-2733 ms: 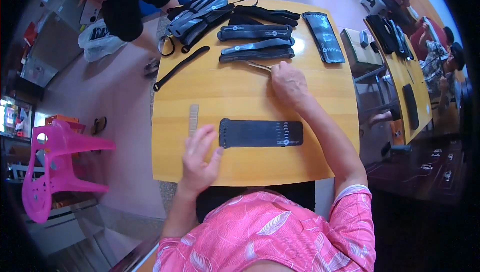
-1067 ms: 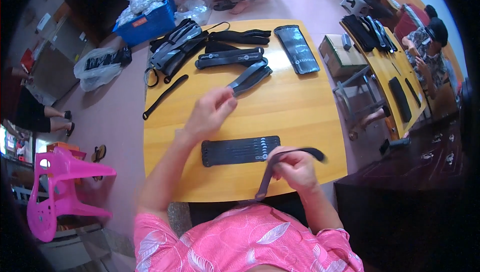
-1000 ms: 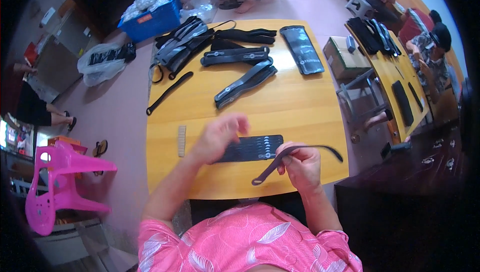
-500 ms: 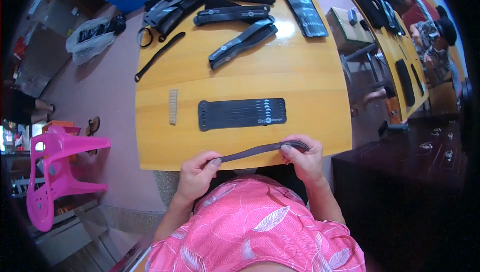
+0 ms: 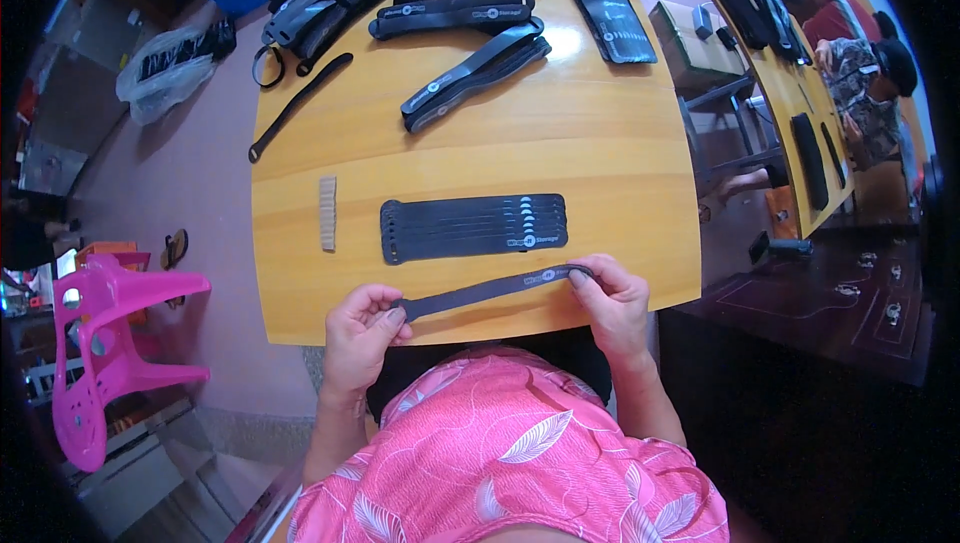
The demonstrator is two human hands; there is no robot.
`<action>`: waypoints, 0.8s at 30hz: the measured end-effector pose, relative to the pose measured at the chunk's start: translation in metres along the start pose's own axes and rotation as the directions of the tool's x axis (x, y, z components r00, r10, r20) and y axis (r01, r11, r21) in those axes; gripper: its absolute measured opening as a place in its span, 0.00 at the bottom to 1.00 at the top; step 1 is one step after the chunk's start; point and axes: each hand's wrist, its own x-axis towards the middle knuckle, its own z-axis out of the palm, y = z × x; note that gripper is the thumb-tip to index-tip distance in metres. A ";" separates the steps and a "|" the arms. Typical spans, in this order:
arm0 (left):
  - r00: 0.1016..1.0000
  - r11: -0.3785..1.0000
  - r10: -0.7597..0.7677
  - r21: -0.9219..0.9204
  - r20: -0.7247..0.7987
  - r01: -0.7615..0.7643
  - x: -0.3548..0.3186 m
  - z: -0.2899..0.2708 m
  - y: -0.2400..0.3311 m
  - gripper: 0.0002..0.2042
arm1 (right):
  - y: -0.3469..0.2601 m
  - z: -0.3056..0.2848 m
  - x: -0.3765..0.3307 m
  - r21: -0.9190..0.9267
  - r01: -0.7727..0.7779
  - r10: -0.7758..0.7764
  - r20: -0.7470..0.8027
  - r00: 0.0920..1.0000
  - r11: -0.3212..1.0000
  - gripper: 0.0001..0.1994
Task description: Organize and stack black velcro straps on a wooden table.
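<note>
Stretched between my two hands is a black strap point(image 5: 490, 293) with pale print toward its right end. My left hand point(image 5: 362, 335) pinches one end of it. The other end is gripped between thumb and fingers of my right hand point(image 5: 610, 308). The strap hangs over the table's near part, its printed face turned up. Just beyond it lies a flat row of overlapping black straps point(image 5: 450, 230), their rounded ends lined up on the left. Left of that row sits a narrow ridged tan strip point(image 5: 328, 213).
Bundled straps point(image 5: 460, 15) and a heap of grey and black straps point(image 5: 330, 3) cover the yellow table's point(image 5: 600, 158) far side, with a flat strap stack point(image 5: 606, 13) at far right. A single strap point(image 5: 300, 108) lies at left. A pink stool point(image 5: 130, 293) stands left; another person point(image 5: 870, 93) sits right.
My left hand has moved left and the strap is now drawn straighter, with its printed face showing. The table and everything on it have shifted slightly left in view.
</note>
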 end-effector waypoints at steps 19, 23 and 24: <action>0.969 0.978 0.051 0.206 -0.241 -0.001 0.038 0.008 0.007 0.06 | 0.003 0.003 0.032 -0.359 0.048 -0.053 -0.003 0.999 0.932 0.05; 0.951 0.937 0.154 0.345 -0.270 -0.054 0.044 0.010 0.002 0.04 | 0.007 0.004 0.038 -0.352 0.046 -0.043 0.014 0.999 0.935 0.05; 0.943 0.923 0.199 0.374 -0.266 -0.090 0.045 0.009 0.000 0.04 | 0.007 0.005 0.039 -0.367 0.049 -0.049 0.010 0.999 0.929 0.05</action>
